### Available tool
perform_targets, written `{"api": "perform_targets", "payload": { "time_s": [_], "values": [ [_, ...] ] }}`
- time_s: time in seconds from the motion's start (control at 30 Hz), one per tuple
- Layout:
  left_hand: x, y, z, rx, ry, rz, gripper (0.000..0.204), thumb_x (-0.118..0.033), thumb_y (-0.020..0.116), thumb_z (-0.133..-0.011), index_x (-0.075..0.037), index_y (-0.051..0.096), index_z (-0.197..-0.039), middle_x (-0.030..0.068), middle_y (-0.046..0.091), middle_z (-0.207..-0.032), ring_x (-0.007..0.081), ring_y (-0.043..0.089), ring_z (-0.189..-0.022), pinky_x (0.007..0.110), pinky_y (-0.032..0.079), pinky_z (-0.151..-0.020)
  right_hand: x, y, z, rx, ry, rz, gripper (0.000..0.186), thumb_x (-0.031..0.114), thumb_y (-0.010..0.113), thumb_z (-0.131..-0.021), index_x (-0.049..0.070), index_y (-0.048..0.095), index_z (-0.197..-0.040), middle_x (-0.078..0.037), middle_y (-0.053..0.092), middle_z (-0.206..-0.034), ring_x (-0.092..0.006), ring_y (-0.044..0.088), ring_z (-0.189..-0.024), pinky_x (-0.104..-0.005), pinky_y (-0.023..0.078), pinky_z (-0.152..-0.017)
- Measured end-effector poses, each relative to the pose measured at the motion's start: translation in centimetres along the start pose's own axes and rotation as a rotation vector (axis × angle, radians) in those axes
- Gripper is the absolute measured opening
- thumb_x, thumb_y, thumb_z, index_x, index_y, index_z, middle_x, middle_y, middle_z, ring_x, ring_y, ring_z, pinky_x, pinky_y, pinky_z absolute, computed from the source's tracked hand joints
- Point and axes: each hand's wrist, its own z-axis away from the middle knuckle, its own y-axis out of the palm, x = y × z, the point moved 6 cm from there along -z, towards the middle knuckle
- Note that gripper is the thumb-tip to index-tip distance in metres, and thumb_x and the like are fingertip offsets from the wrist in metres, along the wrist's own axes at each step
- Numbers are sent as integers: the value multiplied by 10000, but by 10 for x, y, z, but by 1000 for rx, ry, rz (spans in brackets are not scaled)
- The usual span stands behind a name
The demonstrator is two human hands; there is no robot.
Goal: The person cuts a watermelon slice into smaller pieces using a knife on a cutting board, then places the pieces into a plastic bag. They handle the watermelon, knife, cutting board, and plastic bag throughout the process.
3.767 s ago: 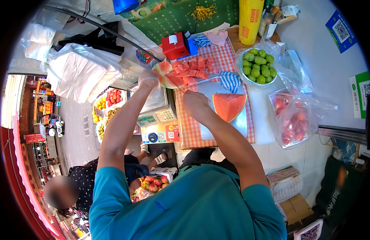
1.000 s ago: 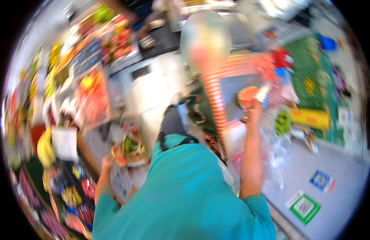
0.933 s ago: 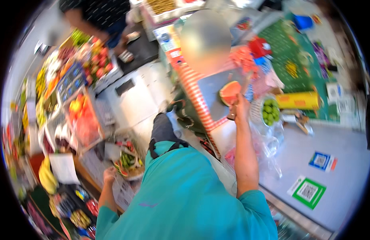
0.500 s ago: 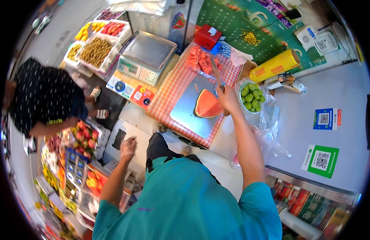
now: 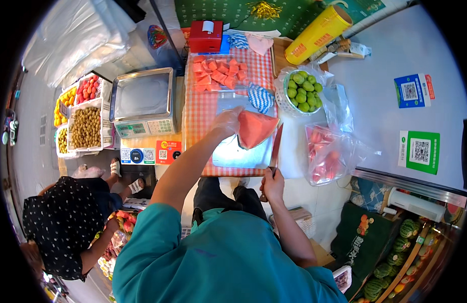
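My left hand [image 5: 227, 122], which seems to be in a thin clear glove, grips the left side of a watermelon wedge [image 5: 256, 130]. The wedge is over a shiny metal cutting board [image 5: 231, 158] on a red-checked cloth; whether it touches the board is hard to tell. In my right hand [image 5: 272, 185], closed round the handle, is a knife [image 5: 277, 147], its blade pointing away from me just right of the wedge. Cut watermelon chunks [image 5: 220, 72] lie in a clear tray beyond the board, near a blue-and-white striped cloth [image 5: 260, 98].
A bowl of green fruit [image 5: 303, 92] and a plastic bag with red contents [image 5: 327, 156] stand right of the board. To the left is a weighing scale [image 5: 143, 96]. A yellow roll [image 5: 318, 35] lies at the back. Another person [image 5: 66, 227] bends at the lower left.
My left hand has come up from beside my body onto the watermelon wedge. My right hand has drawn the knife back toward me. The whole view has turned.
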Motion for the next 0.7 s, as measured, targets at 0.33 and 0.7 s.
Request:
{"api": "perform_targets", "payload": {
  "time_s": [0.33,0.7],
  "values": [
    [-3,33,66,-54,-250,-101,474,-169,530,-955,-134,506,-1428,239,656,-1236,404,634,-1128,501,496,-959,27,-7,-34,-29,-370,687,287,271,559,-972,-1,543,-1061,-249,685,-794,-454,675,-751,-566,521,-699],
    [4,19,163,-380,-409,194,561,-165,598,-963,-76,439,-1494,206,684,-1113,309,686,-1027,402,518,-872,66,20,-44,267,-637,690,351,280,539,-1013,-51,544,-1130,-245,685,-801,-452,670,-746,-553,519,-658]
  ]
}}
